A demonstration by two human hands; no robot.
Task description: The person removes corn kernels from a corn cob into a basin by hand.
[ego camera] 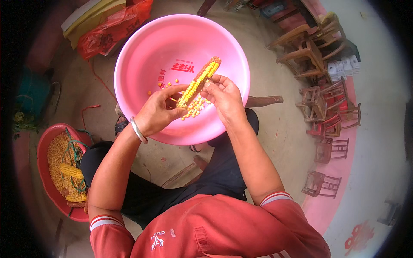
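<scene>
A partly shelled ear of corn [199,83] slants over a pink plastic basin [155,42]. Rows of yellow kernels run along it, beside stretches of bare reddish cob. My left hand [161,108], with a silver bangle at the wrist, grips the ear's lower end. Against its upper side, the thumb and fingers of my right hand [224,96] press at the kernels; whether a loose kernel is between them I cannot tell. Loose corn kernels [195,109] lie in the basin below the ear, partly hidden by my hands. Red writing marks the basin's inner wall.
Left of my knee stands a red basin [43,174] holding kernels, ears of corn [71,171], bare cobs and green cord. Small wooden chairs [309,56] line the pink-and-white wall at right. A red plastic bag [113,30] lies beyond the pink basin. A wooden leg [266,101] juts out at its right.
</scene>
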